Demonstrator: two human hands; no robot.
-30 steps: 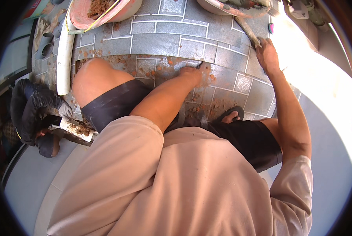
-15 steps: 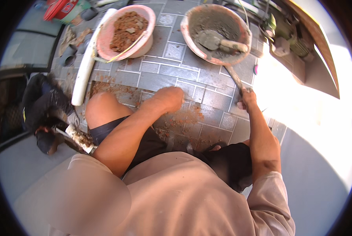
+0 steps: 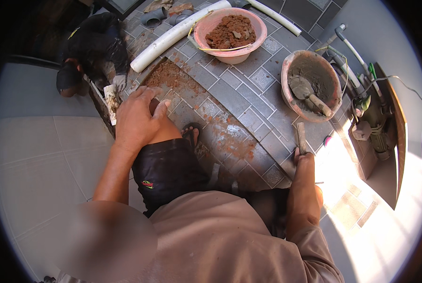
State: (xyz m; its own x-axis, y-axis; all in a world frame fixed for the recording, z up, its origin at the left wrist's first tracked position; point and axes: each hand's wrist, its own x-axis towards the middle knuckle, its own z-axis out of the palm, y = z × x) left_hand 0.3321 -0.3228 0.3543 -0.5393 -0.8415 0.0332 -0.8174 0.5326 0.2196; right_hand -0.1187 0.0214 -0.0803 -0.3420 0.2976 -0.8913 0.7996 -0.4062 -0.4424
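My left hand [image 3: 138, 113] lies over my bent left knee, its fingers apart and holding nothing. Lower on the right, my right hand [image 3: 304, 159] is closed round a worn wooden stick [image 3: 300, 134]; the stick's far end is hidden by the hand and forearm. Just beyond it stands a pinkish basin [image 3: 286, 89] of wet grey mortar [image 3: 322, 80]. A trowel [image 3: 319, 104] rests in that mortar, its wooden handle toward the near right rim. Farther off, a second pink basin [image 3: 234, 55] holds reddish-brown soil [image 3: 227, 35].
A co-worker [image 3: 98, 45] crouches at the far left, one gloved hand by a short dirty white pipe piece [image 3: 111, 104]. A long white pipe [image 3: 173, 40] lies beside the soil basin. A pump [image 3: 377, 134] and pipework stand at the right. Soil scraps [image 3: 234, 141] cover grey paving.
My view has swung left, so the basins sit farther right. My left hand has moved onto the knee and spread from a closed shape. The right hand still holds the stick.
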